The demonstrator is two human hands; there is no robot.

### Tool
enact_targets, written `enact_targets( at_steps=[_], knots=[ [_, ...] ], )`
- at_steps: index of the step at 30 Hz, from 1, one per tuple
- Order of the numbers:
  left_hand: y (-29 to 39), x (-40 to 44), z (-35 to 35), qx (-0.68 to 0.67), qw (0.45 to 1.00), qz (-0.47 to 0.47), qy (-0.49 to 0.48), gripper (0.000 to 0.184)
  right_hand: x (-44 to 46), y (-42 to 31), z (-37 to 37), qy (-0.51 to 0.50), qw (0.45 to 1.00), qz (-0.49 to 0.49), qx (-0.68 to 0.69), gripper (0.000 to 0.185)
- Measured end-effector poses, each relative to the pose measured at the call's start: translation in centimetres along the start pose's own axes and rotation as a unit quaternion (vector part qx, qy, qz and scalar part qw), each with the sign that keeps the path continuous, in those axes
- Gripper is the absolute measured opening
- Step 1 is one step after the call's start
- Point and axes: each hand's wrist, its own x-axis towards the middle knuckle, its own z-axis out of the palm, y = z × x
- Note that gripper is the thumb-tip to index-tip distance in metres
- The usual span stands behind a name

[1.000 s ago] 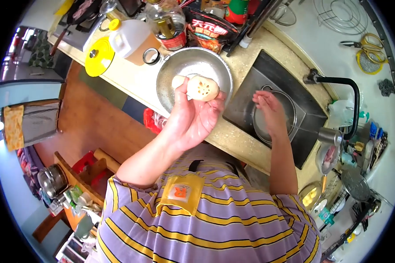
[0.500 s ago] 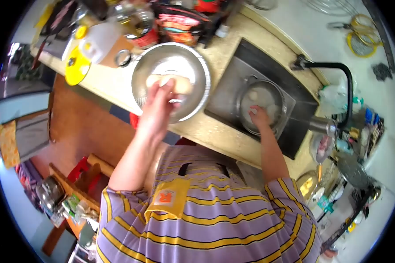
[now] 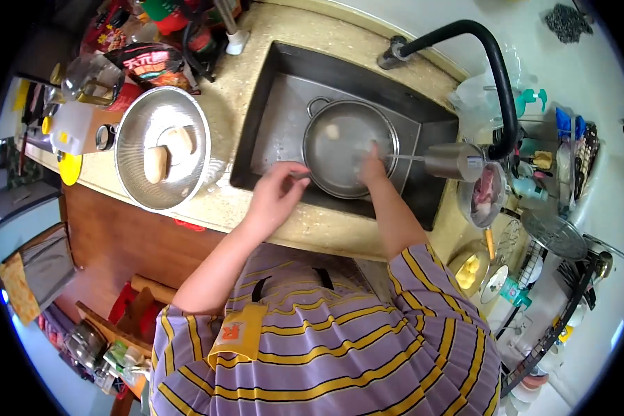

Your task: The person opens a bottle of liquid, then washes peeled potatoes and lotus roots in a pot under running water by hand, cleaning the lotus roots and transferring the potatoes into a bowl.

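In the grey sink (image 3: 270, 132) stands a metal pot (image 3: 312, 166) of cloudy water, with a round pale piece (image 3: 333, 132) in it. My right hand (image 3: 373, 168) reaches into the pot; its fingers are blurred by water and motion. My left hand (image 3: 277, 197) hovers near the pot's left rim and the sink's front edge, thumb and fingers apart, nothing in it. On the counter to the left, a mesh colander (image 3: 135, 125) holds two pale root-like pieces, one stubby (image 3: 179, 141) and one longer (image 3: 156, 164).
Water runs from the black tap (image 3: 482, 31) toward the pot. Right of the sink are a bowl of raw meat (image 3: 487, 194) and a dish of yellow pieces (image 3: 469, 270). Behind the colander stand a printed black bag (image 3: 152, 62), a glass jar (image 3: 90, 80) and a white jug (image 3: 69, 125).
My left hand has let go of the pale piece in the colander and moved right to the pot. My right hand stays in the pot. The view has shifted toward the sink.
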Motion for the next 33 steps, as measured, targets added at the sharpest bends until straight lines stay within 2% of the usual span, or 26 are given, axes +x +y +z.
enact_targets(
  at_steps=[1,3,4,6,8,9,10,11,12,13,14,17,18,20,21,25,28,33],
  knots=[
    [-1.0,0.9,2.0,-0.013,1.0,-0.017,-0.014,0.017,-0.8,-1.0,0.1,0.011,0.999,0.035,-0.003,0.064],
    [-4.5,3.0,6.3,-0.07,0.995,-0.053,-0.038,0.018,-4.1,-4.5,-1.0,0.047,0.996,0.007,-0.075,0.06],
    [-6.0,4.1,8.2,-0.103,0.988,-0.102,-0.046,0.021,-5.8,-5.7,-1.5,0.071,0.985,-0.056,-0.144,0.06],
    [-8.1,6.3,11.7,-0.169,0.964,-0.196,-0.06,0.025,-6.6,-5.1,-2.2,0.054,0.986,-0.115,-0.111,0.06],
    [-10.1,8.2,14.9,-0.126,0.975,-0.175,-0.045,0.035,-5.9,-4.0,-2.6,-0.031,0.989,-0.107,0.097,0.06],
    [-9.9,8.7,16.1,-0.105,0.98,-0.164,-0.037,0.04,-7.1,-4.8,-4.1,-0.048,0.953,-0.043,0.295,0.056],
    [-9.7,8.8,17.5,-0.048,0.993,-0.108,-0.03,0.045,-8.6,-5.3,-5.8,-0.062,0.874,0.025,0.481,0.053],
    [-8.8,8.7,18.6,0.009,0.998,-0.051,-0.023,0.05,-9.9,-5.6,-7.0,-0.073,0.755,0.092,0.645,0.05],
    [-8.0,8.8,19.8,0.066,0.998,0.007,-0.018,0.054,-10.4,-5.1,-8.0,-0.101,0.717,0.065,0.687,0.04],
    [-7.1,8.9,20.9,0.015,0.999,0.038,-0.01,0.065,-11.1,-4.9,-8.5,-0.068,0.693,0.021,0.717,0.036],
    [-5.9,9.1,21.5,0.02,0.998,0.054,-0.004,0.065,-12.1,-5.6,-9.5,-0.034,0.668,-0.023,0.743,0.032],
    [-2.3,9.8,22.8,0.02,0.996,0.089,0.026,0.065,-12.8,-3.9,-10.8,0.025,0.639,-0.062,0.766,0.03],
    [-2.7,10.1,23.4,0.021,0.996,0.086,0.021,0.064,-13.1,-3.3,-11.2,0.016,0.634,-0.071,0.77,0.038],
    [-3.3,10.7,24.1,0.025,0.996,0.081,0.013,0.062,-14.2,-2.7,-12.3,0.016,0.709,-0.114,0.695,0.046],
    [-3.0,10.7,24.3,0.016,0.998,0.059,-0.004,0.055,-14.6,-2.7,-12.6,0.026,0.699,-0.123,0.704,0.057],
    [-2.8,10.3,24.8,-0.039,0.998,0.056,0.009,0.044,-15.4,-3.1,-13.6,0.016,0.742,-0.098,0.663,0.069],
    [-2.8,10.1,24.3,-0.072,0.996,0.045,0.013,0.046,-14.7,-3.2,-13.0,0.018,0.775,-0.13,0.619,0.065],
    [-3.1,9.6,23.8,-0.108,0.992,0.05,0.033,0.051,-15.4,-4.6,-13.7,-0.005,0.781,-0.147,0.607,0.061]
  ],
)
